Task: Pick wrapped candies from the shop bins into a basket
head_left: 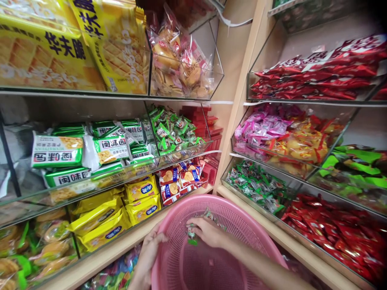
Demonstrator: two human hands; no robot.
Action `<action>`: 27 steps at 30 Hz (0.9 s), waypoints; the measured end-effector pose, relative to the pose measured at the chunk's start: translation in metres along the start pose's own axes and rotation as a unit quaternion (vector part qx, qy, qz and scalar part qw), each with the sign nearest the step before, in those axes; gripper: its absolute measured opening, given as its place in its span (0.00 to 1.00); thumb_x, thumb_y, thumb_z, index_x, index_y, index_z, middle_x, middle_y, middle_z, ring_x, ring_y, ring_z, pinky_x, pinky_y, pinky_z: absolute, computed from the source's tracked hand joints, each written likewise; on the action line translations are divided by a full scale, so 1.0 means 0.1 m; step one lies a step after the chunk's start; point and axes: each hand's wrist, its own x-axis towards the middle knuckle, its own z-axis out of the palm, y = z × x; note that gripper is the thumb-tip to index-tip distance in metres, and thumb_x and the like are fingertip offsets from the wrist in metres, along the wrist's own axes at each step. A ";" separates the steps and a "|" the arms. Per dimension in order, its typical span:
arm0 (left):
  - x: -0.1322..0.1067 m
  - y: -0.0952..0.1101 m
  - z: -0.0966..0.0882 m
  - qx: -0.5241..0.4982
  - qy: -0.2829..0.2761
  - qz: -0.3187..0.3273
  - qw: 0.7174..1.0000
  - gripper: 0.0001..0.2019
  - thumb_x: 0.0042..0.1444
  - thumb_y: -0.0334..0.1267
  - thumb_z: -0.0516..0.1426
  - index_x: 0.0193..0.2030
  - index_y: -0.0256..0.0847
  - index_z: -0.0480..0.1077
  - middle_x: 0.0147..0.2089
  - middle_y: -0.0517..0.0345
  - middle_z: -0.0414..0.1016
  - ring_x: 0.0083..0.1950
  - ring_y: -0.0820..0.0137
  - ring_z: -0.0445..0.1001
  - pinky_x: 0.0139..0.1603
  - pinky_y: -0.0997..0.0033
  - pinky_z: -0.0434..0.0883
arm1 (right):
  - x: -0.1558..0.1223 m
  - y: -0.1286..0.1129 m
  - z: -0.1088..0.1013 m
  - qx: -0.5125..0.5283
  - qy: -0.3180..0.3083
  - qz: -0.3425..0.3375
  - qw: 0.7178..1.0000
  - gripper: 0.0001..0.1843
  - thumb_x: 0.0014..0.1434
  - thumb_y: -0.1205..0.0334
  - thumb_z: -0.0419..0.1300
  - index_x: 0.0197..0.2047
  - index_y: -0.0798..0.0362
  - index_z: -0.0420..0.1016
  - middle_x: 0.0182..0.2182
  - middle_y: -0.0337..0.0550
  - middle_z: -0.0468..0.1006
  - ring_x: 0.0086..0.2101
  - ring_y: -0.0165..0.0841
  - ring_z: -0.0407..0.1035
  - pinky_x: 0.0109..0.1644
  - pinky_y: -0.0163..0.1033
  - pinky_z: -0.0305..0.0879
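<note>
One round pink plastic lattice basket (242, 213) sits lowest and nearest, tilted open toward the camera. Two hands are at it. The left hand (151, 249) has its grip closed over the basket's near-left rim, fingers curled onto the edge. The right hand (208, 233) reaches in over the rim, its grip pinched shut on a small bunch of clear-and-green wrapped sweets (191, 238). How many are in the bunch cannot be told. The bunch hangs inside the basket, above its mesh bottom, just right of the left hand's grip.

Just beyond the right grip runs one pale wooden shelf ledge (290, 241). Up and right of that grip lie two glass bins side by side, one of small green-wrapped sweets (256, 183) and one of red foil sachets (332, 229). Above them are a bin of pink and orange-red wrapped sweets (287, 135) and some bright green bags (356, 165). Higher still is one stack of long red packets (317, 72).

Left of the left grip are yellow biscuit packs (142, 189), at least five, with red-and-blue biscuit packets (178, 181) beyond the basket. One tier up are green-and-white biscuit packs (111, 149), about six in view, beside one bin of loose green sweets (172, 131). Farthest up are two large yellow wafer bags (45, 56) and clear bags of round cakes (178, 64), at least three.
</note>
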 end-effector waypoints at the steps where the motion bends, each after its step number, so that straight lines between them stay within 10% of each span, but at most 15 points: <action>1: 0.00 0.00 -0.01 0.014 0.010 0.006 1.000 0.31 0.34 0.27 0.53 0.51 0.40 0.67 0.34 0.59 0.77 0.32 0.69 0.73 0.37 0.72 0.67 | 0.03 0.00 0.02 -0.017 0.001 -0.002 1.000 0.16 0.56 0.66 0.48 0.45 0.48 0.72 0.39 0.43 0.76 0.42 0.36 0.67 0.47 0.38 0.59; 12: 0.13 -0.03 -0.13 0.078 0.011 0.075 0.994 0.26 0.31 0.27 0.52 0.43 0.36 0.73 0.29 0.60 0.75 0.31 0.68 0.68 0.38 0.74 0.64 | 0.11 -0.06 0.03 -0.027 0.053 -0.002 0.998 0.19 0.55 0.65 0.49 0.51 0.47 0.67 0.48 0.45 0.69 0.45 0.36 0.66 0.49 0.36 0.59; 27: 0.24 -0.10 -0.19 0.012 -0.003 0.076 0.997 0.27 0.26 0.30 0.51 0.40 0.37 0.73 0.35 0.55 0.76 0.47 0.59 0.68 0.50 0.69 0.61 | 0.60 -1.21 -1.88 -0.057 0.378 -0.094 0.919 0.15 0.54 0.52 0.54 0.35 0.53 0.74 0.32 0.43 0.75 0.32 0.33 0.67 0.37 0.38 0.61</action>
